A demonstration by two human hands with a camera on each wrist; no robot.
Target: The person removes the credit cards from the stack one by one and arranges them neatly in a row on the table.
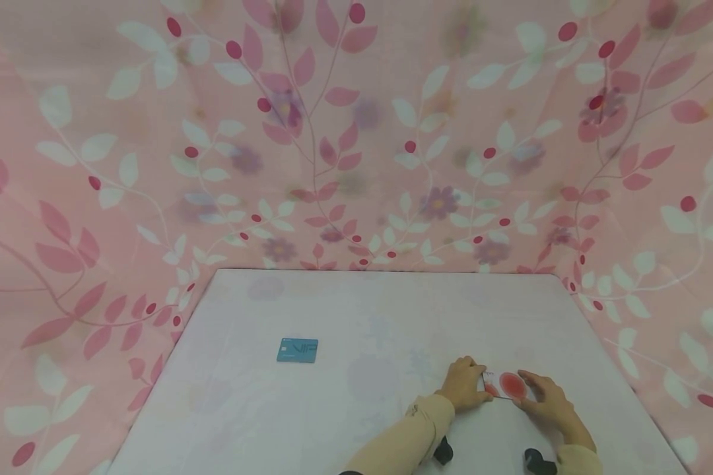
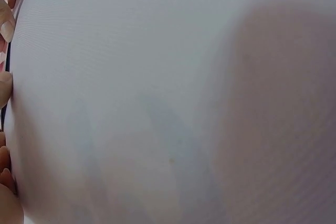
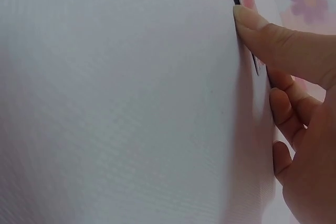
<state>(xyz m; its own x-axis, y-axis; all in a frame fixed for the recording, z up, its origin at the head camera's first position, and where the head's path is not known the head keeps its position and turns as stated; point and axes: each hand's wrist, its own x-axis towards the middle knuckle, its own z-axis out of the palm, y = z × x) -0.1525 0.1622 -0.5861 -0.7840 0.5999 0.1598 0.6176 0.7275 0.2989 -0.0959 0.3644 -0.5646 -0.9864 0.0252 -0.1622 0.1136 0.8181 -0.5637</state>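
A flat white rectangle with a red circle printed on it (image 1: 513, 385) lies on the white table between both hands. My left hand (image 1: 465, 386) holds its left end between thumb and fingers, thumb on the near edge. At the right end, my right hand (image 1: 549, 401) holds it the same way. In the right wrist view the right thumb (image 3: 273, 38) presses on the thin, dark-rimmed edge, with the other fingers curled beyond. Only fingertips (image 2: 5, 88) and a strip of dark edge show at the left border of the left wrist view.
A blue card with large lettering (image 1: 297, 350) lies on the table, left of the hands. The white tabletop (image 1: 243, 422) reaches back to a pink floral curtain (image 1: 380, 132) that also hangs on both sides. Dark wrist-worn gear (image 1: 539, 462) shows by the sleeves.
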